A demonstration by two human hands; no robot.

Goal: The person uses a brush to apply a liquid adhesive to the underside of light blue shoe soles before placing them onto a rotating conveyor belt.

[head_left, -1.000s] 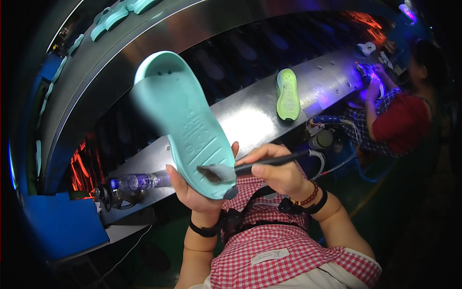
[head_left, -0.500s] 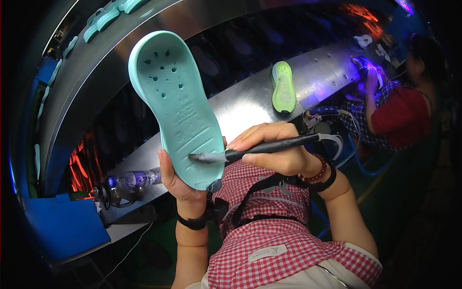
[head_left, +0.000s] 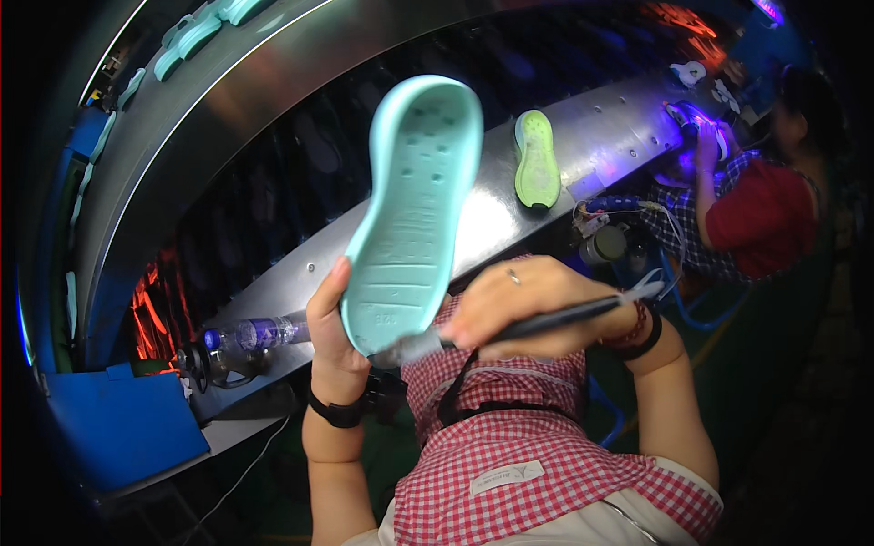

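L grip (head_left: 337,337) curled, thumb (head_left: 327,291) pointing up; L forearm (head_left: 339,460) below it, near vert. R grip (head_left: 528,305) R of L grip, fingers (head_left: 471,323) bent, blurry; R forearm (head_left: 675,400) below & R of it.

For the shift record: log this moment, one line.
Left hand: holds turquoise shoe sole; Right hand: holds black-handled brush at sole's lower end; Shiny metal bench: lime-green sole

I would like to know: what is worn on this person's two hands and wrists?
No gloves or long sleeves. The left hand has a black wristband. The right hand has a silvery finger ring, dark-red beaded bracelet and second black wristband.
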